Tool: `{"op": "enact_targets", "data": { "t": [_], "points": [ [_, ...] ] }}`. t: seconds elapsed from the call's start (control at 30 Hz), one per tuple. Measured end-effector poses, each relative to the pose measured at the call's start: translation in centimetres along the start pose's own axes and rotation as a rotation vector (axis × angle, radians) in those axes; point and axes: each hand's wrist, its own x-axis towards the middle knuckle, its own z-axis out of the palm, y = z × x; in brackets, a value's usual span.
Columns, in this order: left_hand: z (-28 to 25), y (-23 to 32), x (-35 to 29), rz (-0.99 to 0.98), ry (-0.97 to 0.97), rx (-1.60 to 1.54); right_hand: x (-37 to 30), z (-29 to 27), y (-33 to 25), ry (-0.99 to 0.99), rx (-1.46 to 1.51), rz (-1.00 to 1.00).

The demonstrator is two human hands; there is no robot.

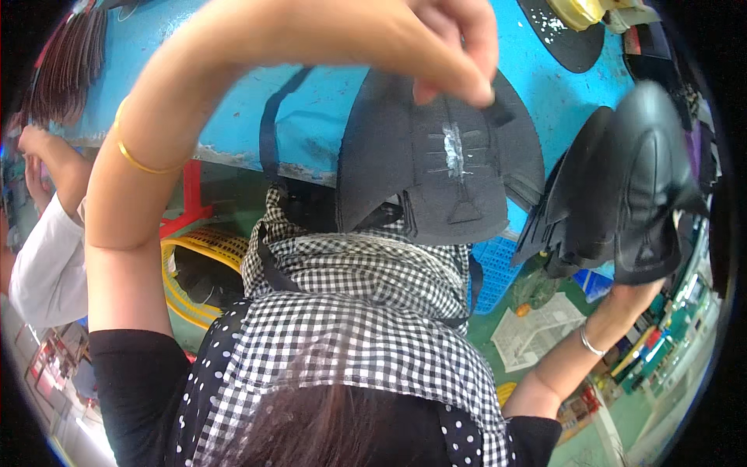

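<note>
A dark, fabric-faced shoe upper (pixel 393 148) with seams and a white smear down its middle lies over the table's near edge. My left hand (pixel 455 54), blurred, hovers over its far part with the fingers curled in. A small dark piece (pixel 502 114) shows by the fingertips; whether they hold it is unclear. Off to the right, my right hand (pixel 675 226) grips a glossy black leather shoe upper (pixel 650 179), which hides most of its fingers. Several more black uppers (pixel 572 202) hang in a bunch just left of it.
The blue table (pixel 311 117) spans the far side. A yellow container (pixel 576 12) sits by a white-spotted black piece (pixel 572 47). Below are a yellow basket (pixel 198 241), a blue crate (pixel 492 272) and a printed sheet (pixel 537 331). Another person's sleeve (pixel 50 265) is at left.
</note>
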Motion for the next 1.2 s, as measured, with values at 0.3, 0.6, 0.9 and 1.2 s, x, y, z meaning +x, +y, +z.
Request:
{"op": "enact_targets", "data": {
  "t": [0.3,0.6,0.9,1.2],
  "points": [
    [5.4,-3.3,4.0,0.178,-0.049,0.299,1.1,-7.6,-1.1,-0.125,-0.436,-0.141],
    [5.9,-3.8,4.1,0.253,0.091,0.544,-4.8,11.3,2.1,-1.184,-0.932,-0.492],
    [2.1,-1.4,2.6,0.153,-0.037,0.379,-3.3,15.9,2.9,-1.517,-0.937,-0.617],
    [2.1,0.3,2.3,0.098,-0.094,0.417,-4.0,17.5,2.9,-1.301,-1.112,-0.699]
  ]
}}
